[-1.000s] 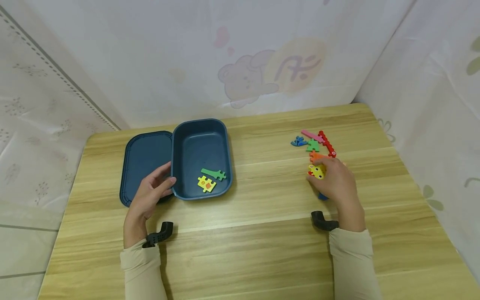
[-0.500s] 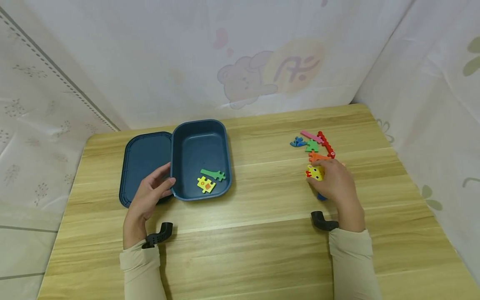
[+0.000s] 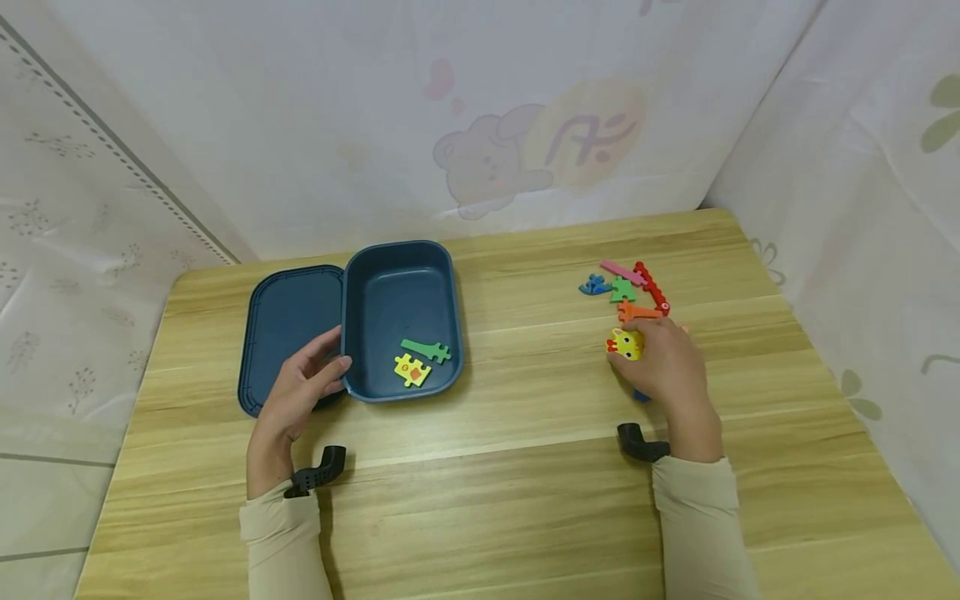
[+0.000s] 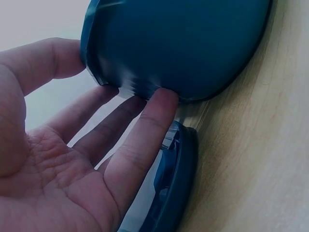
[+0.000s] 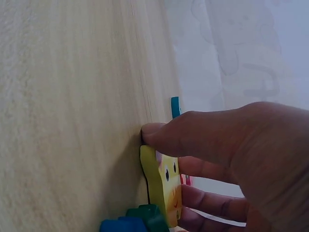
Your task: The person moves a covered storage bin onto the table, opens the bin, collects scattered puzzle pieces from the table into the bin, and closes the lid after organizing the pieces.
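My left hand (image 3: 300,392) rests against the near left corner of the open dark blue box (image 3: 400,275), thumb on its rim and fingers (image 4: 145,125) straight along the outer wall (image 4: 193,43). Inside lie a green puzzle piece (image 3: 427,348) and a yellow puzzle piece (image 3: 412,369). The box's lid (image 3: 288,321) lies flat to its left. My right hand (image 3: 663,367) pinches a yellow giraffe-face puzzle piece (image 3: 626,343) (image 5: 161,186) between thumb and fingers at the wooden table (image 3: 525,467). A blue piece (image 3: 641,397) peeks from under that hand.
Beyond the right hand lie loose puzzle pieces: orange (image 3: 637,312), red (image 3: 652,287), green (image 3: 622,290), pink (image 3: 621,272) and blue (image 3: 594,287). White patterned cloth walls (image 3: 480,117) close the table at the back and both sides.
My right hand, with the yellow giraffe piece in it, has shifted slightly left and away from me. The left hand and box have not moved.
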`<state>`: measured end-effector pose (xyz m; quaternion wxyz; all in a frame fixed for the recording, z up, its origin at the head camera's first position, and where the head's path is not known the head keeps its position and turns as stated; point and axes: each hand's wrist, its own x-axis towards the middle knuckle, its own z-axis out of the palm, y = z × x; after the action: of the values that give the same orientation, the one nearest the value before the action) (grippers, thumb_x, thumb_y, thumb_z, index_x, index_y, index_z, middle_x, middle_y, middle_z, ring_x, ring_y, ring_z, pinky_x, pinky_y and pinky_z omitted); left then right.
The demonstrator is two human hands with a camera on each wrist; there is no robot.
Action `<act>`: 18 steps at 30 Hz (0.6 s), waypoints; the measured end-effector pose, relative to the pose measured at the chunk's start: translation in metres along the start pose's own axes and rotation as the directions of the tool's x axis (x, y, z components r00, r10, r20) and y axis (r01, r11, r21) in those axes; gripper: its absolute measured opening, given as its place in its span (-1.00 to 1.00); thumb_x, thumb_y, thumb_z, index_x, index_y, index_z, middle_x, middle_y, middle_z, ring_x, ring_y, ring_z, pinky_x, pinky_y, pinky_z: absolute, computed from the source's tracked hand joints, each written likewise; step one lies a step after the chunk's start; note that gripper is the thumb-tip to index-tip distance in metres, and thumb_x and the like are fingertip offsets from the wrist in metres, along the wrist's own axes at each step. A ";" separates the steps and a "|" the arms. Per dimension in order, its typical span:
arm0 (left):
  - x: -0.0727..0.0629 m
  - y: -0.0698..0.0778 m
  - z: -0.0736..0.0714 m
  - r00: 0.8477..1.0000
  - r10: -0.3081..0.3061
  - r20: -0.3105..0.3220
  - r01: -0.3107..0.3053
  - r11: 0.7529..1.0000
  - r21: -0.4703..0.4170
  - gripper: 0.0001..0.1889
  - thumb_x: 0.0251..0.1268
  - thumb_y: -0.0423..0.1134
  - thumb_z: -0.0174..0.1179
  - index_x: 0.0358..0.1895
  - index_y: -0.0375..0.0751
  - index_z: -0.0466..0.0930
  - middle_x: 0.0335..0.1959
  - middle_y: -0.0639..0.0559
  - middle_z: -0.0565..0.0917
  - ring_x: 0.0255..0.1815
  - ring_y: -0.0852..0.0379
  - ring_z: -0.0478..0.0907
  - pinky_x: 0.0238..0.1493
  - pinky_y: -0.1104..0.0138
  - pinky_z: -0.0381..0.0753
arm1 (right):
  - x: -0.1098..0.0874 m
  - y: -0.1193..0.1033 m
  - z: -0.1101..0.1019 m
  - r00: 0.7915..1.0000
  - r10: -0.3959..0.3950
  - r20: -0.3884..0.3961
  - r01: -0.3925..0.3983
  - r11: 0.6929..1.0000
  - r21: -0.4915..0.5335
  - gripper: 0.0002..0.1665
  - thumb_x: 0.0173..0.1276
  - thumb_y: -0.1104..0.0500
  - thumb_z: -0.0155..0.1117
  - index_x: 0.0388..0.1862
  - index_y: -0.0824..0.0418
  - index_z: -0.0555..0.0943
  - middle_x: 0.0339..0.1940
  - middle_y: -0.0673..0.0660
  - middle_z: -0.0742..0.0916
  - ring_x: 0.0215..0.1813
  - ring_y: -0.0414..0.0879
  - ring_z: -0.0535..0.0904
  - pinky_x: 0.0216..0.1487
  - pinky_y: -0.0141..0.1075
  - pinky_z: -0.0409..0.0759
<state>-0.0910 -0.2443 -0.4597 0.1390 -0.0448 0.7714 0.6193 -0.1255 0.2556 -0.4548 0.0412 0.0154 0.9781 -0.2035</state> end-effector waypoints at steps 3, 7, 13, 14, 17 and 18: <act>-0.001 0.000 -0.001 1.000 -0.003 -0.003 0.003 1.000 -0.001 -0.33 0.67 -0.09 0.13 0.71 -0.05 0.16 0.70 -0.16 0.26 0.51 -0.05 0.42 0.10 0.53 0.66 | 0.000 -0.002 0.001 1.000 -0.010 -0.011 0.010 1.000 0.020 -0.35 0.27 0.07 0.55 0.27 0.36 0.64 0.34 0.53 0.60 0.40 0.49 0.46 0.56 0.46 0.16; -0.001 -0.001 -0.002 1.000 -0.009 -0.005 0.009 1.000 -0.001 -0.33 0.68 -0.10 0.12 0.71 -0.05 0.14 0.70 -0.17 0.24 0.56 -0.13 0.39 0.09 0.55 0.65 | 0.001 -0.003 0.002 1.000 -0.011 -0.013 0.011 0.999 0.032 -0.35 0.27 0.07 0.56 0.26 0.36 0.65 0.34 0.53 0.59 0.39 0.49 0.46 0.56 0.47 0.14; -0.002 -0.001 -0.002 1.000 -0.004 -0.001 0.004 1.000 -0.010 -0.31 0.68 -0.10 0.12 0.72 -0.08 0.12 0.71 -0.19 0.22 0.61 -0.25 0.31 0.09 0.57 0.63 | 0.001 -0.004 0.002 0.999 -0.018 -0.045 0.019 0.999 0.025 -0.36 0.27 0.04 0.55 0.24 0.36 0.67 0.33 0.52 0.60 0.36 0.50 0.48 0.50 0.44 0.28; -0.001 -0.001 -0.002 1.000 -0.003 0.000 0.003 1.000 -0.011 -0.32 0.68 -0.10 0.12 0.72 -0.08 0.12 0.71 -0.18 0.22 0.61 -0.23 0.32 0.09 0.57 0.64 | 0.001 -0.004 0.002 0.998 -0.020 -0.051 0.021 0.999 0.026 -0.36 0.27 0.04 0.55 0.24 0.35 0.67 0.33 0.51 0.60 0.36 0.51 0.48 0.49 0.45 0.28; 0.000 -0.001 -0.001 1.000 -0.001 0.003 0.001 1.000 -0.013 -0.33 0.67 -0.10 0.13 0.71 -0.06 0.15 0.71 -0.16 0.23 0.55 -0.08 0.40 0.10 0.54 0.66 | 0.001 -0.003 0.003 0.997 -0.026 -0.073 0.028 0.999 0.032 -0.36 0.27 0.04 0.55 0.24 0.35 0.67 0.32 0.50 0.60 0.36 0.50 0.48 0.51 0.46 0.25; 0.000 -0.001 -0.001 1.000 -0.001 0.004 0.001 1.000 -0.013 -0.33 0.67 -0.10 0.13 0.71 -0.06 0.15 0.71 -0.15 0.23 0.52 -0.01 0.42 0.10 0.54 0.66 | 0.001 -0.003 0.003 0.996 -0.028 -0.082 0.031 0.999 0.036 -0.36 0.28 0.04 0.55 0.24 0.35 0.67 0.31 0.50 0.61 0.36 0.49 0.48 0.51 0.47 0.23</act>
<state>-0.0913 -0.2455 -0.4600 0.1408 -0.0449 0.7670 0.6243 -0.1264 0.2515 -0.4569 -0.0020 0.0101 0.9752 -0.2212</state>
